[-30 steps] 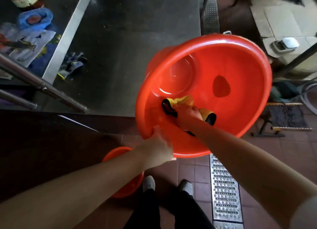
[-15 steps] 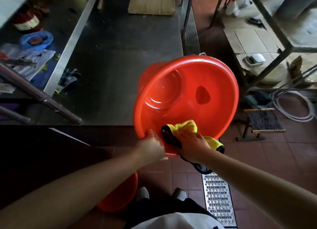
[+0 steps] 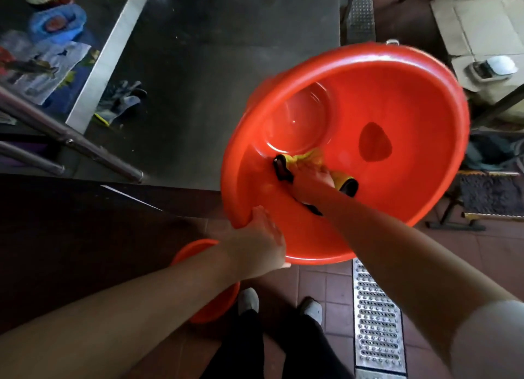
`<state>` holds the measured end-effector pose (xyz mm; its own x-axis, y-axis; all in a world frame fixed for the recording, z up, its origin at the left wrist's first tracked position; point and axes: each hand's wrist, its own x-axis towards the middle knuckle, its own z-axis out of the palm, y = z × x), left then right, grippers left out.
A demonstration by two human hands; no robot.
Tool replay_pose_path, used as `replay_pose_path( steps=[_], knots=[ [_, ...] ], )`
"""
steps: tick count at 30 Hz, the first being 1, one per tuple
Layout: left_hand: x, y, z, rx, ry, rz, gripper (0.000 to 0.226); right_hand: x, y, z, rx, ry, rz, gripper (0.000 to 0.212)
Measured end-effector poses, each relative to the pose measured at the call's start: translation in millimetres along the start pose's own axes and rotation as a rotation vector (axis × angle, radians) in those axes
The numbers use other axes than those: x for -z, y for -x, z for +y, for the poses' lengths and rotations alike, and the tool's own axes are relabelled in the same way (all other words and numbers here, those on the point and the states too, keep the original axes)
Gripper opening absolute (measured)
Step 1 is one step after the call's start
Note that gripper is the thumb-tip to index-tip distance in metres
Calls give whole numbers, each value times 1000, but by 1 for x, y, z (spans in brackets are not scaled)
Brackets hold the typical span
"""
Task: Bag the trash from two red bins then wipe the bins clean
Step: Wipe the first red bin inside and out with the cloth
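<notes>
The red bin (image 3: pixel 368 100) is held tilted, mouth toward the camera, above the tiled floor (image 3: pixel 320 288) beside the steel table (image 3: pixel 212 80). Left hand (image 3: pixel 262 244) — arm extended — grips the near rim. Right hand (image 3: pixel 310 180) reaches inside, fingers curled on a yellow cloth (image 3: pixel 307 158) pressed to the inner wall. A second red bin (image 3: pixel 211 307) sits below.

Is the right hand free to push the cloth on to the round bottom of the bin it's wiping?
Probably yes. The right hand presses the yellow cloth on the inner wall just below the bin's round bottom, nothing lies between them, and the left hand grips the rim.
</notes>
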<state>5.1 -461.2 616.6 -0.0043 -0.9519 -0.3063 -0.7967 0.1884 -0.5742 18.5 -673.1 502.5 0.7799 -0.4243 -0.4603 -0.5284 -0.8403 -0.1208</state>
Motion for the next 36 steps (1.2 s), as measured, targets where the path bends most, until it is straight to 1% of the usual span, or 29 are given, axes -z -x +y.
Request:
replay_pose_path(
  steps=[3, 6, 8, 9, 13, 15, 17, 19, 21, 22, 24, 27, 29, 33, 36],
  knots=[
    [-3, -2, 0, -11, 38, 21, 40, 1, 6, -5, -15, -15, -20, 46],
    [-5, -1, 0, -44, 20, -11, 30, 2, 45, -4, 21, -32, -55, 56],
    [-3, -1, -2, -29, 41, -15, 32, 4, 83, 0, 74, -10, -46, 61],
    [-1, 0, -3, -12, 57, -10, 35, 5, 101, 3, 100, 10, -27, 62],
    [4, 0, -2, 16, 72, -29, 62, 4, 161, 11, 122, 56, 23, 65],
    [7, -1, -3, -48, 47, -80, 58, -1, 180, 12, 157, 114, 51, 70],
    [7, -3, -5, -128, 98, -121, 52, -1, 189, 15, 215, 133, 81, 78],
    [8, -2, -12, -137, 89, -124, 53, 2, 191, 19, 277, 160, 70, 88],
    [8, 2, -19, -144, 66, -97, 53, 6, 190, 25, 323, 248, 49, 96],
    [5, 3, -21, -143, 86, -94, 57, 9, 190, 28, 337, 283, 38, 98],
    [1, 10, -26, -128, 93, -82, 65, 17, 190, 36, 373, 325, 36, 96],
    [-3, 27, -43, -90, 62, -41, 63, 30, 192, 50, 424, 446, 89, 88],
    [-5, 36, -55, -56, 32, -58, 64, 33, 192, 54, 421, 518, 141, 90],
    [3, 38, -63, 18, 11, -126, 67, 32, 186, 49, 489, 560, 137, 85],
    [11, 31, -46, 72, 41, -156, 80, 32, 183, 54, 537, 585, 176, 86]
  ],
)
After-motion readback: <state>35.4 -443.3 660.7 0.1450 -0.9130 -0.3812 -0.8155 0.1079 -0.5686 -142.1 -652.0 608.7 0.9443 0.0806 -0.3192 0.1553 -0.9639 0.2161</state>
